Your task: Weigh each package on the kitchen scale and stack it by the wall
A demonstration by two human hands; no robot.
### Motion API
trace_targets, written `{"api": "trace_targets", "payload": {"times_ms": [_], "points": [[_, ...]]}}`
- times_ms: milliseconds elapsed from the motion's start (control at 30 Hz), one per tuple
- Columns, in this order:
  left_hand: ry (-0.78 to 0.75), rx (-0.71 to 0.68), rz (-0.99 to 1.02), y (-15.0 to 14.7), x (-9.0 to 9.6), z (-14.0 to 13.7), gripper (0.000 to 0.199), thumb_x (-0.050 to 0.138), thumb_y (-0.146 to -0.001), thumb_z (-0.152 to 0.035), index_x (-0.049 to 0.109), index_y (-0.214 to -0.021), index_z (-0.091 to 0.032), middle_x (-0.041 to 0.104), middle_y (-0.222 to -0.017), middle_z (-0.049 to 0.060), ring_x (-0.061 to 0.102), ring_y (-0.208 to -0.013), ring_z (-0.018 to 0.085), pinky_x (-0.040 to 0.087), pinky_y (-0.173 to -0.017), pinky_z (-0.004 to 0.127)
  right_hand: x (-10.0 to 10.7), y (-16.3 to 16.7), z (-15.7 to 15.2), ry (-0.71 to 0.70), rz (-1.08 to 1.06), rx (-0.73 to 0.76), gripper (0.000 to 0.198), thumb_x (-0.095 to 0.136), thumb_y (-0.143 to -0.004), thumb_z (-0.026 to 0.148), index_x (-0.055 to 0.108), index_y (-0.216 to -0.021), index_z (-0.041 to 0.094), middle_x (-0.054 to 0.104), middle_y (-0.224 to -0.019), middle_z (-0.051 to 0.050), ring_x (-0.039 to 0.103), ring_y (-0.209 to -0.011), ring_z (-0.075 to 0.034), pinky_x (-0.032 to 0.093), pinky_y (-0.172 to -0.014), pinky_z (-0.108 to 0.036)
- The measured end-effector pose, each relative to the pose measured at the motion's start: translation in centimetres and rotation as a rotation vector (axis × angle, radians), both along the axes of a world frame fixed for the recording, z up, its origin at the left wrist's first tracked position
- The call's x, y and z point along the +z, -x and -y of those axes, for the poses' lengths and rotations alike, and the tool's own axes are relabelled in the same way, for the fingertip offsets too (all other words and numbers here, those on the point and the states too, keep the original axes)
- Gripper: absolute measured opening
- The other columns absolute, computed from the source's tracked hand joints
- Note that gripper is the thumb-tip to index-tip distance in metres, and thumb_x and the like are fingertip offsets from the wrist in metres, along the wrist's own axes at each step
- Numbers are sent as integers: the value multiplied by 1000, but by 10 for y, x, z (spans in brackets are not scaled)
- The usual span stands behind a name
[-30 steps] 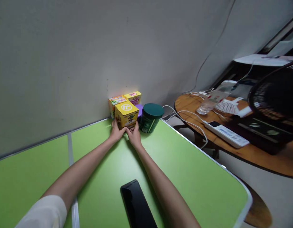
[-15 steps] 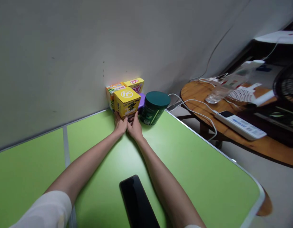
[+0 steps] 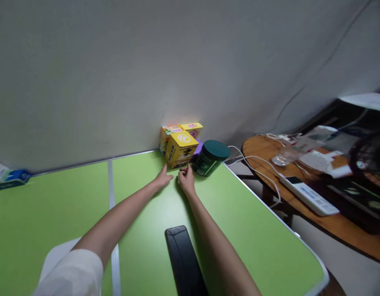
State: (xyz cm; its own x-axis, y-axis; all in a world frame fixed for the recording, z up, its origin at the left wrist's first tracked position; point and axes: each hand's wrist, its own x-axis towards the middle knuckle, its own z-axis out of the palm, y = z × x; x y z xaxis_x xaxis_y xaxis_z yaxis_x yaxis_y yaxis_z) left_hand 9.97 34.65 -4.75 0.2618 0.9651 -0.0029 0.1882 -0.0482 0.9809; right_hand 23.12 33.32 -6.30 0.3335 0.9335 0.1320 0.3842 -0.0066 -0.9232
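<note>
A yellow box (image 3: pixel 181 150) with dark print stands at the table's back edge by the wall. In front of its lower left corner is my left hand (image 3: pixel 163 179), with thumb and index finger apart and nothing held. My right hand (image 3: pixel 186 181) is at the box's lower front edge, its fingers loosely bent and apart; whether a fingertip touches the box I cannot tell. Behind the yellow box are an orange-and-green carton (image 3: pixel 164 137), a second yellow carton (image 3: pixel 196 128) and a partly hidden purple item (image 3: pixel 198 148). A dark green lidded tub (image 3: pixel 210 158) stands just right of it.
A black phone (image 3: pixel 185 263) lies on the green table (image 3: pixel 239 230) between my forearms. Blue and pink-white packaging (image 3: pixel 15 177) is at the far left. On the wooden table (image 3: pixel 254 150) to the right are a clear bottle (image 3: pixel 288 154), a power strip (image 3: pixel 311 196) and white cables.
Both hands have come away from the sides of the yellow box and moved apart slightly. My view has shifted left and up, bringing the packaging at the left into sight.
</note>
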Motion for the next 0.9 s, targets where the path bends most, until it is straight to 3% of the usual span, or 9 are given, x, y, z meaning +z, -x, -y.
{"api": "trace_targets", "payload": {"times_ms": [100,200,300,367,567,633,733,800,900], "points": [[37,-90,-78,46,19,43,73,64,-64,-14,50,-136,-12,49,-145,20,42,-137,36,30,-113,56,17,21,34,43,-10,168,39,52,-72,29,65,-105,12,70,-92,-13,64,-89,-26,49,-93,-50],[20,-132,-107,101,45,95,68,67,-65,-15,56,-132,-18,52,-144,13,45,-136,30,31,-116,46,45,56,77,104,-29,478,25,60,-72,35,70,-86,16,73,-85,-10,69,-82,-26,55,-82,-46],[-31,-197,-165,155,73,148,62,60,-75,-18,51,-137,-21,53,-144,10,50,-132,27,39,-111,44,79,102,117,157,-13,938,27,59,-82,39,72,-97,20,75,-96,-10,69,-92,-26,54,-88,-43],[-54,-217,-223,189,89,181,59,51,-82,-18,46,-141,-19,53,-144,12,51,-130,26,42,-108,44,98,135,137,191,25,1129,28,56,-87,36,71,-106,22,74,-104,-10,68,-97,-26,54,-91,-43],[-8,15,-203,293,102,240,51,44,-87,-16,50,-138,-21,58,-136,11,56,-123,23,47,-103,38,117,250,159,220,67,1351,32,55,-89,32,66,-119,26,71,-113,-10,66,-103,-25,51,-95,-46],[-8,146,-161,330,93,244,49,48,-84,-15,56,-132,-22,59,-134,10,57,-123,23,47,-104,38,113,292,157,216,30,1386,33,56,-88,30,66,-119,25,71,-113,-10,66,-103,-24,51,-96,-47],[-58,597,-43,393,73,237,49,53,-77,-8,61,-123,-22,62,-131,9,57,-122,23,46,-104,41,97,355,148,255,-103,1382,35,61,-84,30,65,-118,23,72,-111,-10,67,-102,-23,52,-96,-47],[-80,923,15,442,59,228,55,50,-75,-3,56,-126,-21,59,-134,10,54,-127,23,44,-106,41,82,398,140,294,-215,1338,38,63,-81,32,64,-117,21,72,-112,-10,68,-102,-23,52,-98,-48],[-71,1221,17,519,43,210,73,48,-71,2,38,-141,-18,40,-150,16,38,-140,25,35,-113,44,60,468,123,282,-267,1246,45,61,-77,25,61,-121,20,71,-116,-11,69,-102,-23,52,-98,-48]]}}
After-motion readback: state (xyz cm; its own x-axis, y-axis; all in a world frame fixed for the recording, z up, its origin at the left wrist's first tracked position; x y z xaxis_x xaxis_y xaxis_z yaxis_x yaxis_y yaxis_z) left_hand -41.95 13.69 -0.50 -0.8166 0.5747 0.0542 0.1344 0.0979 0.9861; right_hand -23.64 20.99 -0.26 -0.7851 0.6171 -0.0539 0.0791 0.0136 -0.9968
